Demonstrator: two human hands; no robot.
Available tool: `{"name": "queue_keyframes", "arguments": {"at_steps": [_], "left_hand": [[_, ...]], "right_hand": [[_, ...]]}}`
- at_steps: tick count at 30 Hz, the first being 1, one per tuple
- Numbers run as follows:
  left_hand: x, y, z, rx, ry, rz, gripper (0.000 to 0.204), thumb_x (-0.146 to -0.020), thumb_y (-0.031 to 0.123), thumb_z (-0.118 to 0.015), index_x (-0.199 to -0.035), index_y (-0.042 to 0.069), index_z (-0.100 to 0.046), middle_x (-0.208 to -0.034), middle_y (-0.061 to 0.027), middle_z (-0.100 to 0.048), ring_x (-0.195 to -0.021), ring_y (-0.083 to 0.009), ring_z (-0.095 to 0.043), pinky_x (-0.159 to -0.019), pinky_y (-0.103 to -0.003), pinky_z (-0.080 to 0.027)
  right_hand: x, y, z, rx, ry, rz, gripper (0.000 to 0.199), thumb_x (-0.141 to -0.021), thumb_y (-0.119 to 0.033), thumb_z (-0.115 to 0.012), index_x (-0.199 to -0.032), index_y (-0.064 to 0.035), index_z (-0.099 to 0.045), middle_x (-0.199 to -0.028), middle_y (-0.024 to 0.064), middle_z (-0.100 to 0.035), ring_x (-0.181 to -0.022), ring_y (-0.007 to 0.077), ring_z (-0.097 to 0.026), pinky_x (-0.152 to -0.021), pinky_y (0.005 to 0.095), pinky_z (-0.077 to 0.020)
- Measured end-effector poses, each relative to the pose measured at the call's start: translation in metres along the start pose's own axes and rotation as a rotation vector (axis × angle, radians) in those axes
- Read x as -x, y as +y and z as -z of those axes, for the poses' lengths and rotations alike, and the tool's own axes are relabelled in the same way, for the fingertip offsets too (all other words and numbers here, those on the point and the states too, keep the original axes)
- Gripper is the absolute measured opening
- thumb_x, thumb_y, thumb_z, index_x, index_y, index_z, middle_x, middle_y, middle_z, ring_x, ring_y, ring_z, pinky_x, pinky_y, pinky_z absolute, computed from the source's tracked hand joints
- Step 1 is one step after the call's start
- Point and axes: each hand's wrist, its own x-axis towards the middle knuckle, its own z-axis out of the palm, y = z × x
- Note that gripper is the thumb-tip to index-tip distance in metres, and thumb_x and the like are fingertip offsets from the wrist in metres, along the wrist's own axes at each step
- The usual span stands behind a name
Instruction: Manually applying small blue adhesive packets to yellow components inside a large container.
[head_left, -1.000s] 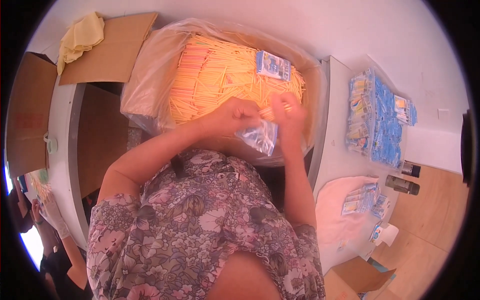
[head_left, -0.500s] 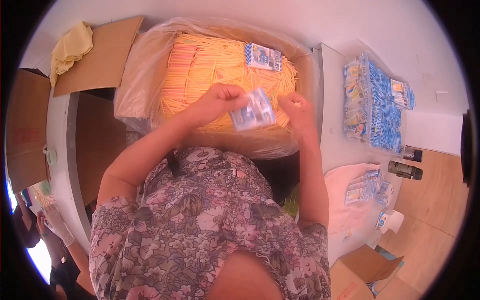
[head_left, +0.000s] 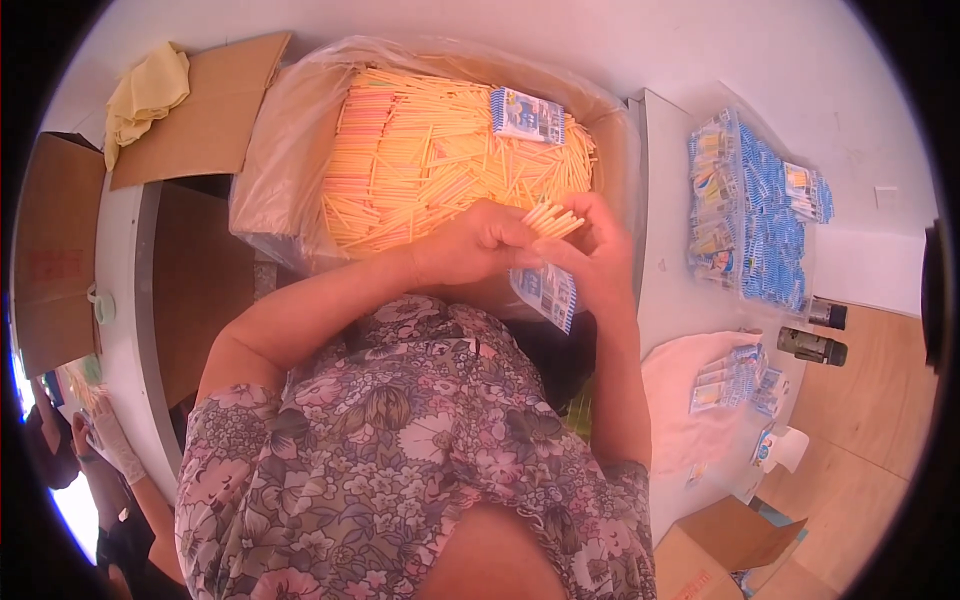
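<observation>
My left hand (head_left: 474,241) is closed on the upper end of a small blue and white plastic packet (head_left: 548,298), which hangs below the fingers. A bundle of short, thin yellow sticks (head_left: 552,220) is gripped in my right hand (head_left: 596,246), right at the packet's upper end. The two hands meet, so the packet's mouth is hidden, and I cannot tell how far the sticks sit inside it. Both hands are over the near right edge of a plastic-lined cardboard box (head_left: 285,150) filled with loose yellow and pink sticks (head_left: 425,150). Another packet (head_left: 528,115) lies on those sticks.
At right, a clear bin (head_left: 742,215) holds many filled packets. Several packets (head_left: 728,378) lie on a pink cloth (head_left: 672,390) nearby, close to a dark bottle (head_left: 812,345). A yellow cloth (head_left: 148,90) rests on cardboard at left. Another person's gloved hand (head_left: 112,440) shows lower left.
My right hand has lifted a bundle of sticks and come in to my left hand. The packet has moved slightly right and down, its body now hanging below the fingers.
</observation>
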Motion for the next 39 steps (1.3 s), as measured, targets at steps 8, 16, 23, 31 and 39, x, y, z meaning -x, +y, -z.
{"name": "queue_keyframes", "arguments": {"at_steps": [8, 16, 23, 31, 39], "left_hand": [[0.003, -0.01, -0.003, -0.029, 0.048, -0.163, 0.009, -0.085, 0.008, -0.063, -0.09, 0.002, -0.068, -0.085, -0.0088, -0.064, -0.082, -0.0157, -0.062, -0.071, -0.027, -0.048], [0.01, -0.012, 0.005, -0.11, 0.079, -0.11, 0.008, -0.083, 0.006, -0.063, -0.088, 0.003, -0.068, -0.082, -0.0079, -0.066, -0.077, -0.0174, -0.064, -0.067, -0.027, -0.049], [0.029, -0.011, -0.001, -0.216, 0.066, -0.09, 0.005, -0.08, 0.006, -0.067, -0.083, 0.003, -0.067, -0.075, -0.0096, -0.064, -0.069, -0.0205, -0.063, -0.061, -0.029, -0.048], [0.034, -0.004, 0.002, -0.128, 0.15, -0.05, 0.004, -0.08, 0.007, -0.066, -0.083, 0.004, -0.067, -0.074, -0.0092, -0.063, -0.069, -0.0201, -0.062, -0.062, -0.029, -0.047], [0.022, -0.018, 0.0, -0.315, 0.122, -0.145, 0.004, -0.081, 0.002, -0.064, -0.084, 0.0, -0.065, -0.08, -0.0103, -0.065, -0.074, -0.0204, -0.063, -0.067, -0.028, -0.049]], "right_hand": [[0.016, 0.007, 0.009, 0.158, 0.053, 0.208, 0.015, -0.076, 0.001, -0.069, -0.09, 0.0036, -0.063, -0.081, 0.0036, -0.061, -0.07, 0.0086, -0.056, -0.064, 0.0208, -0.0447], [0.012, 0.004, 0.009, 0.231, 0.017, 0.255, 0.005, -0.078, 0.001, -0.066, -0.082, 0.0047, -0.065, -0.073, 0.0044, -0.058, -0.062, 0.0091, -0.052, -0.056, 0.0205, -0.0402], [-0.019, 0.027, 0.01, -0.074, 0.314, -0.123, 0.019, -0.086, -0.014, -0.06, -0.093, 0.0035, -0.065, -0.071, 0.0041, -0.059, -0.061, 0.0101, -0.053, -0.055, 0.0228, -0.0433], [-0.048, 0.057, -0.012, 0.58, 0.189, 0.207, 0.021, -0.085, -0.018, -0.063, -0.092, 0.0013, -0.065, -0.073, 0.0036, -0.062, -0.066, 0.0081, -0.055, -0.058, 0.02, -0.0425], [-0.02, 0.006, -0.035, 0.411, -0.094, 0.199, 0.019, -0.081, -0.018, -0.066, -0.074, -0.0016, -0.06, -0.066, 0.0035, -0.057, -0.06, 0.0081, -0.052, -0.056, 0.0232, -0.0425]]}}
